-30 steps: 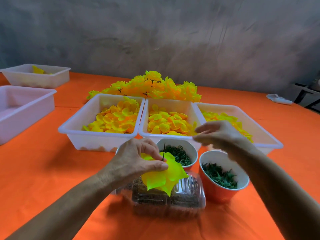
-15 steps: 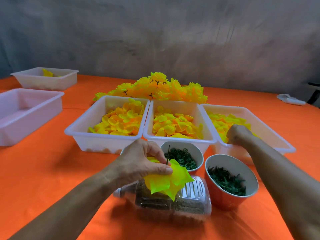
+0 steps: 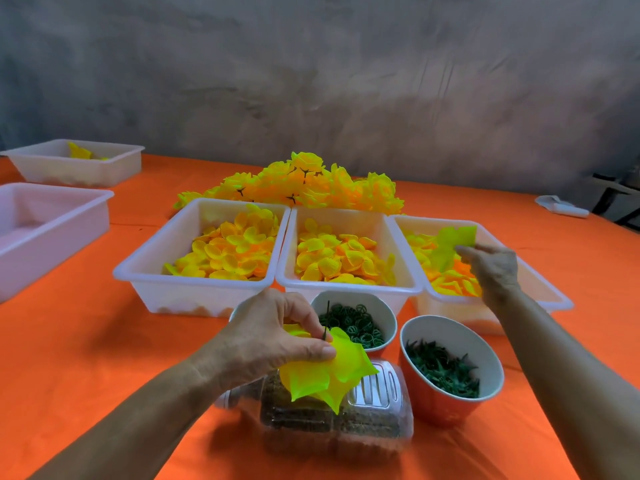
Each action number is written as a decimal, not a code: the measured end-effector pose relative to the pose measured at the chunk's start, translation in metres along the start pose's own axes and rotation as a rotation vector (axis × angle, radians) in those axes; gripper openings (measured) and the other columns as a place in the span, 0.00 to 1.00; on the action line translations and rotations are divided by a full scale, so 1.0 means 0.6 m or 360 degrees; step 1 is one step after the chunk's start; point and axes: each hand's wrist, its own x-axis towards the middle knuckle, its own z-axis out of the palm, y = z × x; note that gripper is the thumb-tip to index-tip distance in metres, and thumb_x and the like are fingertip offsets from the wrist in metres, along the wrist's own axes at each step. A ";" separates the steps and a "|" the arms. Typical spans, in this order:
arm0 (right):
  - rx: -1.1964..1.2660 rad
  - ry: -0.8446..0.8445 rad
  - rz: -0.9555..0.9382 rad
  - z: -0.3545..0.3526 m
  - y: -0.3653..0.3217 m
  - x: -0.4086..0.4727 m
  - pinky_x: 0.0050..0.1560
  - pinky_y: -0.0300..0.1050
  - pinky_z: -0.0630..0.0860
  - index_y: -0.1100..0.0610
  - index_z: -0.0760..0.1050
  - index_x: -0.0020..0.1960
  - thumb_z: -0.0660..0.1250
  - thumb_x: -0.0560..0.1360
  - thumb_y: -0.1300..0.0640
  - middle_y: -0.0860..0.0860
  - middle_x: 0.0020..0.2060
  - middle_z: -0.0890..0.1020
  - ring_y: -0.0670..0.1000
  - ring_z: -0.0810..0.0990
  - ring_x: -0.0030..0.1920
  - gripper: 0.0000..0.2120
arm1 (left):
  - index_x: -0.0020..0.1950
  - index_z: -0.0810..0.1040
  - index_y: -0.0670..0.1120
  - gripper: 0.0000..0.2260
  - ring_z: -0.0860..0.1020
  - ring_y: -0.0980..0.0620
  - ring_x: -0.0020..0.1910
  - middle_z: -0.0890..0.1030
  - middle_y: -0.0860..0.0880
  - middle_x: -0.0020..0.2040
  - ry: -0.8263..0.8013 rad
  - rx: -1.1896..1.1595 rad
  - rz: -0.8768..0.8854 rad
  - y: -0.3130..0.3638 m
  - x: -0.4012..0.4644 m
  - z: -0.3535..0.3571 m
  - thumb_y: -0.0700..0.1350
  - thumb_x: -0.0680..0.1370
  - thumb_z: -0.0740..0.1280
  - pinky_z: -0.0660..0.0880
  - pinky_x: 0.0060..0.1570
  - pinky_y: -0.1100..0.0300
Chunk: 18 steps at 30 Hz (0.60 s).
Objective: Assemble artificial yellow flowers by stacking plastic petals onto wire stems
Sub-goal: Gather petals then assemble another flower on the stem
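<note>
Two hands are busy: the left hand point(image 3: 273, 336) pinches a half-built flower point(image 3: 329, 370) on its wire stem point(image 3: 326, 320) over the table's near edge, while the right hand point(image 3: 491, 268) grips a fresh petal point(image 3: 452, 242) above the right-most tray point(image 3: 554, 299). Misaligning the petal's centre hole with the thin wire tip could bend the stem or drop the petal.

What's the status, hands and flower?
Left hand grips part-built flower on wire stem. Right hand pinches petal over right bin. Nothing in the way.
</note>
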 end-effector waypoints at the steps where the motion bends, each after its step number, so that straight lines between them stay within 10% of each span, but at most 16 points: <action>1: 0.0300 -0.0059 0.0058 -0.008 -0.012 -0.012 0.34 0.36 0.71 0.59 0.80 0.49 0.70 0.71 0.63 0.48 0.29 0.81 0.47 0.76 0.32 0.07 | 0.33 0.83 0.48 0.12 0.80 0.55 0.43 0.81 0.56 0.37 0.0001 -0.0013 0.0005 -0.001 0.000 0.000 0.54 0.58 0.78 0.75 0.56 0.52; 18: 0.0922 -0.1367 0.0522 -0.005 -0.123 -0.244 0.37 0.47 0.81 0.57 0.77 0.51 0.69 0.60 0.61 0.56 0.44 0.85 0.54 0.85 0.40 0.19 | 0.35 0.83 0.53 0.06 0.80 0.57 0.47 0.83 0.54 0.41 0.0072 0.0175 -0.0004 0.026 -0.023 0.001 0.45 0.65 0.79 0.74 0.56 0.55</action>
